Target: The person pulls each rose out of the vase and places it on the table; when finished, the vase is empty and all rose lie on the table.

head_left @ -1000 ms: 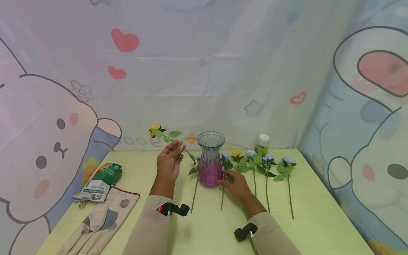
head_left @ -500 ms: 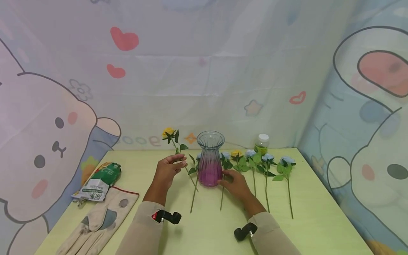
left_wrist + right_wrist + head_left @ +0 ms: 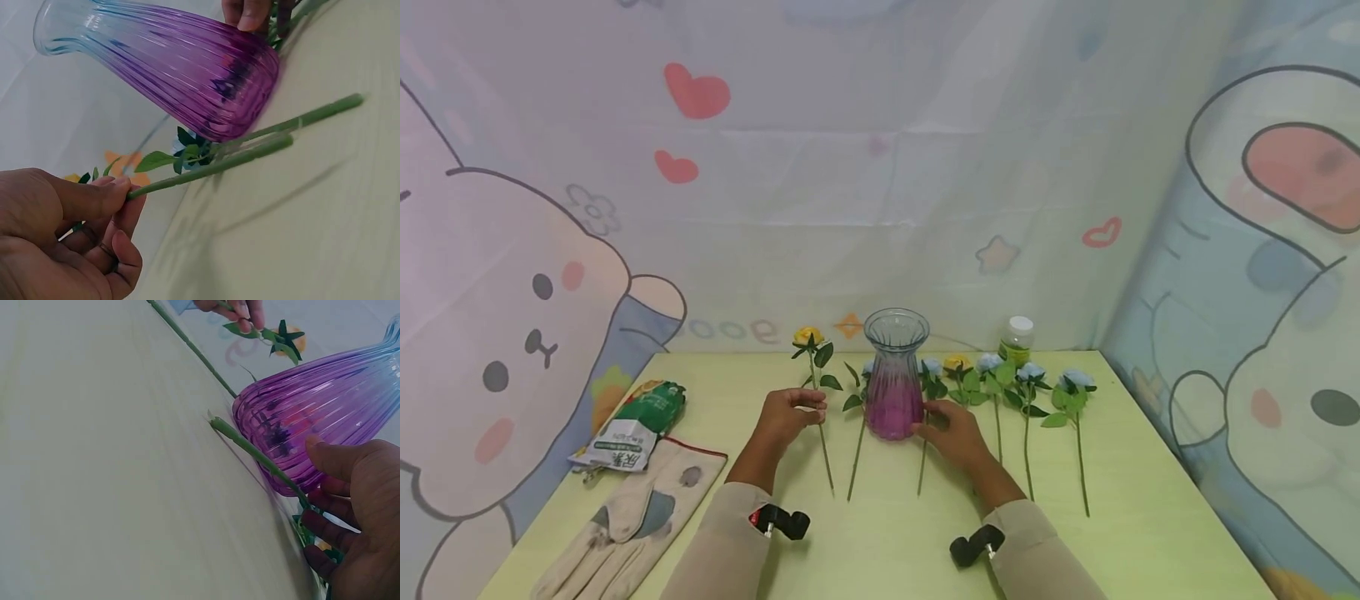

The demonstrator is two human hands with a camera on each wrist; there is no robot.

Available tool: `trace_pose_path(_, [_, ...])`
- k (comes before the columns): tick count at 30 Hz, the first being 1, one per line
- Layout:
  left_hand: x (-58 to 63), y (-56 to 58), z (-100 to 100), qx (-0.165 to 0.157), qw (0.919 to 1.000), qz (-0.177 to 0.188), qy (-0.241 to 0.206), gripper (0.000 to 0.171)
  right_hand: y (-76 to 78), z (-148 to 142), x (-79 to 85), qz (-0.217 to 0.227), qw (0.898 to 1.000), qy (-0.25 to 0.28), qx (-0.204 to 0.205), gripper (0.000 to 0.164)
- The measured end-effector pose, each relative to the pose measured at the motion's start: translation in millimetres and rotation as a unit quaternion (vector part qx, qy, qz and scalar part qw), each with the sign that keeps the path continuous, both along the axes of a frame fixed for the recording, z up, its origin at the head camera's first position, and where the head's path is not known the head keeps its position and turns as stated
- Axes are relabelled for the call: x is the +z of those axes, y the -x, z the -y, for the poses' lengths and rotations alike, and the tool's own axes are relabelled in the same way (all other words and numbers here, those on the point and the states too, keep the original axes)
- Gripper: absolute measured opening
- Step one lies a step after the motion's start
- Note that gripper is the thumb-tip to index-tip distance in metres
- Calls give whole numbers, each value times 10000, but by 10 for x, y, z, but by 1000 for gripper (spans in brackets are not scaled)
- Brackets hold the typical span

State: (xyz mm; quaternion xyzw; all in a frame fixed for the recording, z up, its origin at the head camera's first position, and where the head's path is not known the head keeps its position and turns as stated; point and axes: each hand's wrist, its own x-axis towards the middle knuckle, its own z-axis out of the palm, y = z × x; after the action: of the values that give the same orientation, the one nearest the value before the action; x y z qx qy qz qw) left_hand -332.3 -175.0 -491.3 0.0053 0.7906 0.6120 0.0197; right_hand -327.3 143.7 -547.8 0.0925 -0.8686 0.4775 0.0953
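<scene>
My left hand (image 3: 785, 418) pinches the green stem of a yellow artificial rose (image 3: 808, 337) between thumb and fingers, left of the vase. The bloom points away from me, and the stem's lower end (image 3: 269, 147) shows close over the table in the left wrist view. A ribbed glass vase (image 3: 896, 383), clear blue at the flared mouth and purple at the base, stands upright. Low on its right side my right hand (image 3: 957, 433) holds it, the thumb (image 3: 325, 453) against the glass and the other fingers bent beside the base. No stems stand in the vase.
Beside the vase lie several blue roses (image 3: 1077, 377) and another yellow rose (image 3: 957, 363), stems toward me. A white-capped bottle (image 3: 1018, 337) stands at the back. On the left are a green and white packet (image 3: 640, 425) and a pale work glove (image 3: 647, 517).
My left hand has lowered the yellow rose and drawn it nearer the table. The rose has turned from leaning left to lying nearly in line with the other stems. My right hand stays at the vase.
</scene>
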Motion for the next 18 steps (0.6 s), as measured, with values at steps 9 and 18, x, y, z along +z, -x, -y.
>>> trace_pose_path(9, [-216,42,-30,-143,9998,-130,38,29,-19,-8,17,-83,9999,-2,95,46])
trace_pose_path(18, [-442,131,-38,-107,9982,-417,421,26,-22,-14,16,-289,9995,-107,64,45])
